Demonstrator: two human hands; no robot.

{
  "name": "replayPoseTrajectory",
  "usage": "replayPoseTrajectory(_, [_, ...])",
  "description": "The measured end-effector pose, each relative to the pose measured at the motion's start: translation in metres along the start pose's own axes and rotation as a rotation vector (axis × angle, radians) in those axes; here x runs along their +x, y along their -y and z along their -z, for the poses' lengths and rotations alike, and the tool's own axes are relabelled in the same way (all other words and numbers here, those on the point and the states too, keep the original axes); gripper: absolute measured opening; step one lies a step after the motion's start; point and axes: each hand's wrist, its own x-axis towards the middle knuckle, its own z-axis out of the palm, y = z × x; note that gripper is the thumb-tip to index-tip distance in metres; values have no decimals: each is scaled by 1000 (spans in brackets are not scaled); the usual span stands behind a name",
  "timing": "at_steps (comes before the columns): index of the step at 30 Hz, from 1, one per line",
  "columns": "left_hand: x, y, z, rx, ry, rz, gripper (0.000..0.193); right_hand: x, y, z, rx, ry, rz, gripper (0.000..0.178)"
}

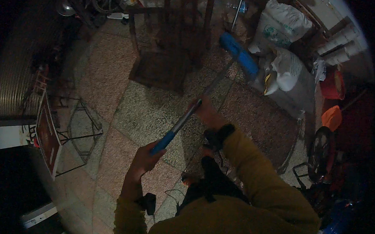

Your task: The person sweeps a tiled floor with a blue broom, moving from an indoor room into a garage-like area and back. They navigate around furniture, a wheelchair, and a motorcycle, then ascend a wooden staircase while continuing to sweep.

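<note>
Both my hands are wrapped round a long pole [183, 121] with a blue grip at its near end. My left hand [146, 159] is closed on that blue grip, low and near my body. Further up the grey shaft, my right hand [206, 113] is closed round it. The pole slants away to the upper right and meets a wide blue head [239, 56] on the floor. Dim light and blur keep me from telling whether this is a broom or a mop. White sacks [283, 75] lie right beside the head.
A dark wooden chair [160, 70] stands ahead on the tiled floor [145, 115]. At the left is a framed board [48, 134] with thin metal legs. A red bucket [333, 85], an orange scoop-like thing [332, 118] and a dark wheel [321, 154] line the right.
</note>
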Motion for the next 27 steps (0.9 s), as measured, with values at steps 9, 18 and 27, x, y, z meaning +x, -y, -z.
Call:
replayPoseTrajectory(9, [115, -7, -77, -128, 128, 18, 45, 59, 70, 96, -1011, -275, 252, 14])
replayPoseTrajectory(18, [84, 44, -76, -218, 79, 211, 48, 24, 23, 88, -1773, -154, -130, 23])
replayPoseTrajectory(27, [-24, 122, -28, -79, 98, 192, 48, -47, -89, 104, -674, -416, -281, 29])
